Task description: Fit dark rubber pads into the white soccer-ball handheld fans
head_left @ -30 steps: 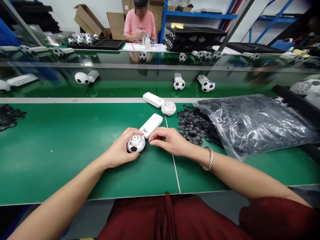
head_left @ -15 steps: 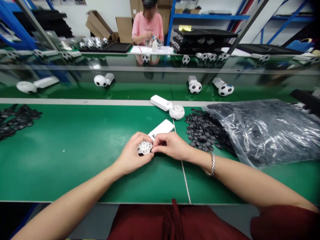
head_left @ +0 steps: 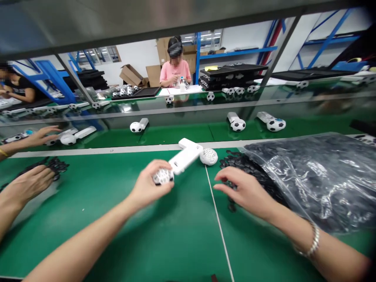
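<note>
My left hand [head_left: 148, 187] is closed around the round, ball-patterned head of a white handheld fan [head_left: 176, 166], whose flat white handle points up and right over the green table [head_left: 102, 235]. My right hand [head_left: 245, 192] has its fingers spread and hovers at the edge of a heap of small black pieces [head_left: 243, 166], holding nothing I can see. A second white fan [head_left: 202, 153] lies just behind the first, near the table's far edge.
A clear plastic bag of black pieces [head_left: 317, 176] fills the right side. A co-worker's hands [head_left: 28, 182] rest at the left by another black heap [head_left: 54, 164]. Finished ball-headed fans [head_left: 236, 123] lie on the far belt. A person in pink [head_left: 175, 70] sits beyond.
My right hand left the fan head and moved right to the black pieces. My left hand lifted the fan slightly. The view tilted up, and a co-worker's hands now show at the left.
</note>
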Tool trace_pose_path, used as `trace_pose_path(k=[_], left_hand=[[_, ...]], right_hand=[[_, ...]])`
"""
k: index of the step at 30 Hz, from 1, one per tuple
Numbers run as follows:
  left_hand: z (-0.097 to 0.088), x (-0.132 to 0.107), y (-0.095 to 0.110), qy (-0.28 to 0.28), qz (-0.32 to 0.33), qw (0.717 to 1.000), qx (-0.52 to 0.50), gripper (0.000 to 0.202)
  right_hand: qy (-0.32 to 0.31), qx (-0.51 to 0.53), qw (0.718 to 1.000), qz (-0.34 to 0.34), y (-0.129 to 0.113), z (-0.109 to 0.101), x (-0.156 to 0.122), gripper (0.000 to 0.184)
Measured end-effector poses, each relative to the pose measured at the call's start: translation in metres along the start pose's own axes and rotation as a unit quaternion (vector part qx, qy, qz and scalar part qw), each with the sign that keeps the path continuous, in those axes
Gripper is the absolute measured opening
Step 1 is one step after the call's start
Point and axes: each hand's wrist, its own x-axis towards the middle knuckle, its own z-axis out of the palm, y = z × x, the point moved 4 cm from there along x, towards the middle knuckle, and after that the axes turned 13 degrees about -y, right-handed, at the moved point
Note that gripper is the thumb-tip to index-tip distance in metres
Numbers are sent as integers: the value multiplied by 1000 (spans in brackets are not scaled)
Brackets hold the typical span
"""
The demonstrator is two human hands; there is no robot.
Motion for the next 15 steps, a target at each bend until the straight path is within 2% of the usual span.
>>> trace_pose_path(k=[2, 4, 7, 9, 12, 15], left_hand=[[-20, 41, -11, 48, -25, 997, 54, 31], [-30, 92, -27, 84, -51, 991, 90, 32], [-24, 168, -50, 106, -61, 986, 113, 35], [-16, 208, -63, 105, -70, 983, 135, 35], [-18, 239, -78, 106, -94, 975, 173, 34], [-48, 241, -98, 131, -139, 956, 224, 39]], right_hand=[[38, -52, 996, 56, 21, -17, -13, 15], [44, -104, 989, 91, 37, -23, -21, 17], [17, -196, 973, 123, 51, -20, -26, 17], [1, -257, 955, 148, 57, -15, -27, 20], [-12, -315, 930, 188, 64, -11, -28, 26], [-45, -322, 920, 220, 69, -10, -29, 23]])
